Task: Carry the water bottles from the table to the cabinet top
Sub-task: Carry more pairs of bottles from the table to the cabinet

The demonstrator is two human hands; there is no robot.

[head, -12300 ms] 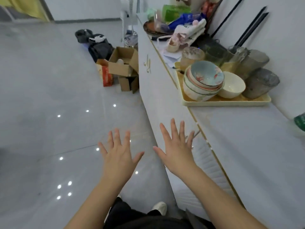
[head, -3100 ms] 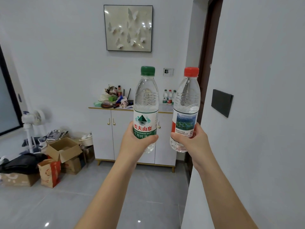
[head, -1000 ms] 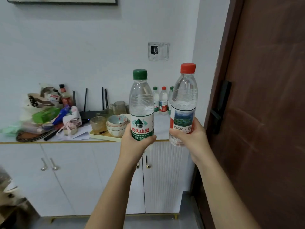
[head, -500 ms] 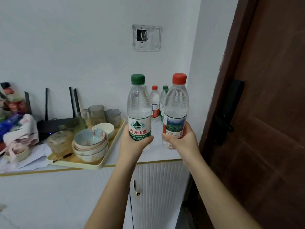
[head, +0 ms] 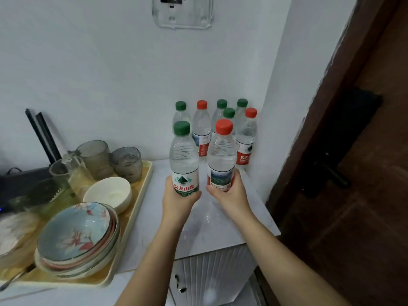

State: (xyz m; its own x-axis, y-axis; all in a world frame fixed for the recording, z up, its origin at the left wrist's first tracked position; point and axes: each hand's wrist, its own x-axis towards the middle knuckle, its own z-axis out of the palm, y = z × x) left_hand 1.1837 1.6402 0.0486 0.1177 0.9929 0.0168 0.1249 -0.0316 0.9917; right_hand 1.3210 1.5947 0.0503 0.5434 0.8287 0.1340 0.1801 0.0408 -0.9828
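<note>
Head view. Both hands out in front, over the right end of the white cabinet top.

Left hand: fingers curled round the lower part of a green-capped bottle, gripping at the label. Bottle upright.

Right hand: wrapped round the base of a red-capped bottle, also upright. The two held bottles stand side by side, near each other but apart. Their bottoms are hidden by the hands, so I cannot tell whether they touch the surface.

Back right corner of the cabinet top: a cluster of six bottles against the wall, four with green caps and two with red, all upright, close together. The held pair is just in front of this cluster.

Left part of the top: a yellowish tray, its right rim near the left hand. On it, a stack of patterned bowls at the front, a white bowl behind them, and two smoky glass mugs at the back. A utensil lies at the tray's front left.

Below the front edge: a ribbed white cabinet door. To the right, a dark brown door with a black handle.
</note>
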